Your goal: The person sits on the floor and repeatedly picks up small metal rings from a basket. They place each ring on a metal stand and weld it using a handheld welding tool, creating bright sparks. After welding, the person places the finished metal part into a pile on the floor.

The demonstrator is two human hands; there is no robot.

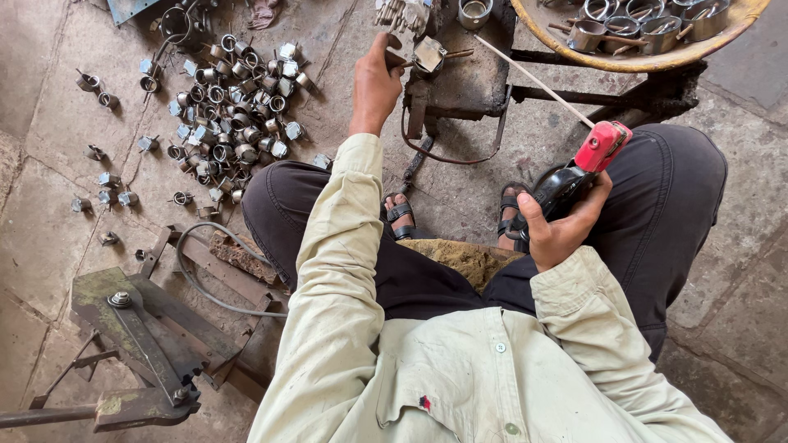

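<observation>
Two hands work apart: the left hand (375, 82) pinches a small metal piece (428, 55) on the dark iron stand (468, 78), while the right hand (561, 230) is clamped around a red-and-black electrode holder (584, 168) with its thin rod (533, 80). Dozens of metal rings (234, 107) lie on the floor.

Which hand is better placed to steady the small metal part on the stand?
Left. The left hand already touches the metal part; the right hand holds the welding holder.
</observation>
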